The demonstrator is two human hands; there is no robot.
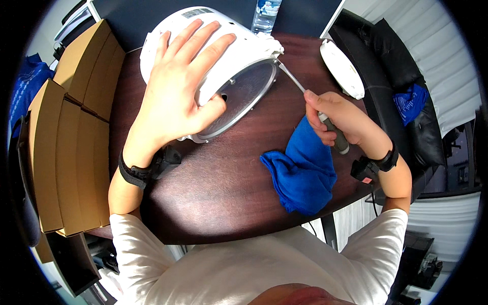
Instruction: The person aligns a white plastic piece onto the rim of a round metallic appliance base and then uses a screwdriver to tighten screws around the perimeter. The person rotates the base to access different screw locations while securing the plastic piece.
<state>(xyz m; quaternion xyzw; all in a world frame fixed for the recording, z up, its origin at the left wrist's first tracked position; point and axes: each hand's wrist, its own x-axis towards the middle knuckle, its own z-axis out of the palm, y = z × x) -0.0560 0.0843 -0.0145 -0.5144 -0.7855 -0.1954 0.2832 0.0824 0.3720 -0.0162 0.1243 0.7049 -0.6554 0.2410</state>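
A white rounded appliance housing (238, 44) lies on its side on the dark wooden table (213, 193). Its round face, a grey disc (241, 94) with a metal rim, is turned toward the right and toward me. My left hand (178, 84) lies spread over the white shell, thumb bent over the rim edge. In my right hand (338, 117) is a screwdriver (293, 77), fingers wrapped round its grey-green handle. Its shaft points up and left, with the tip at the right end of the rim, beside a white hinge-like part. Whether the tip sits in a screw is too small to tell.
Below my right hand lies a crumpled blue cloth (307, 173). A white oval cover (341, 69) rests near the table's right edge. Behind the appliance stands a water bottle (264, 19) against a dark partition. Cardboard boxes (76, 152) line the left side; a black sofa (401, 56) is at right.
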